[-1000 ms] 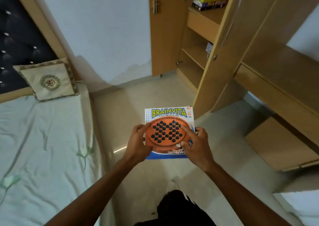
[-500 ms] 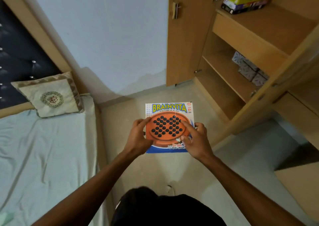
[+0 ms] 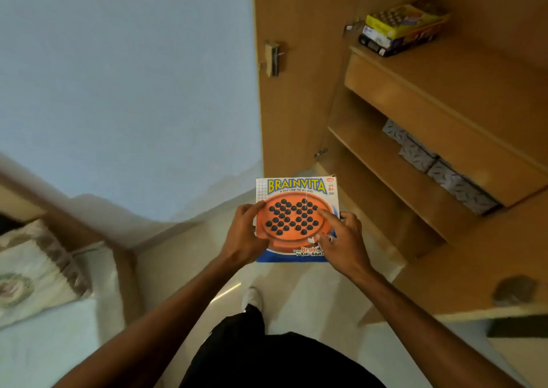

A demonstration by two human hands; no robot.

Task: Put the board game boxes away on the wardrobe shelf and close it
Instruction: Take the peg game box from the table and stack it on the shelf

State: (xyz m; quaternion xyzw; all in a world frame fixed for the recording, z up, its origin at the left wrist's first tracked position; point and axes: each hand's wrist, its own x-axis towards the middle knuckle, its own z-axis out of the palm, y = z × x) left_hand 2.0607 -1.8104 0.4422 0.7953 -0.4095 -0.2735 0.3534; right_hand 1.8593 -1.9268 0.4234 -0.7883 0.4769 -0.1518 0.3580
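Observation:
I hold a flat Brainvita game box (image 3: 296, 198), white and blue with an orange peg board printed on it, face up at chest height. My left hand (image 3: 244, 235) grips its left edge and my right hand (image 3: 344, 239) grips its right edge. The open wardrobe stands ahead to the right. Its upper shelf (image 3: 444, 73) carries a stack of game boxes (image 3: 400, 29), a yellow one on top of darker ones, at the back left corner. The Brainvita box is below and left of that shelf.
The wardrobe's left door (image 3: 296, 76) stands open with a metal handle (image 3: 274, 58). A lower shelf (image 3: 385, 162) holds several grey patterned boxes (image 3: 439, 165). The right door's edge (image 3: 474, 269) juts in at the right. A bed with a cushion (image 3: 35, 269) lies to my left.
I have stepped closer to the wardrobe, so its shelves fill more of the view. The Brainvita box stays in both hands, carried forward.

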